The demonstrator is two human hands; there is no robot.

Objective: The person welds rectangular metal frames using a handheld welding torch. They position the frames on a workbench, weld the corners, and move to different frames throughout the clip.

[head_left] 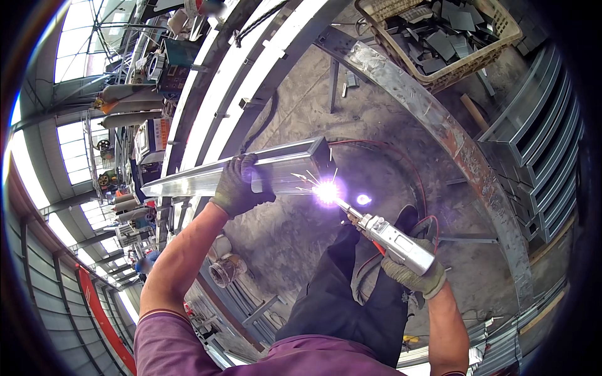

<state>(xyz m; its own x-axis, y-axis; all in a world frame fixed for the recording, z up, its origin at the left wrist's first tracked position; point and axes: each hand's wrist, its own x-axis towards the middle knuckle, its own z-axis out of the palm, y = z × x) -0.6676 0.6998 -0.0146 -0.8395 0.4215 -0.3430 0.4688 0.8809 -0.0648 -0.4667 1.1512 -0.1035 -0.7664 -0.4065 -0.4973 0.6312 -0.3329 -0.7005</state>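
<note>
My left hand, in a dark grey work glove, grips a long silver metal profile by its side. My right hand, in a lighter glove, is wrapped round a silver handheld welding torch. The torch's thin nozzle points up and left at the profile's near right end. A bright violet-white glare with flying sparks burns where nozzle and metal meet, hiding the exact contact. A smaller violet spot shows just right of it.
Parallel steel rails run along the left. A rusty steel beam curves down the right side. Beyond it stand a plastic crate of dark metal plates and stacked grey profiles. A red hose lies on the floor.
</note>
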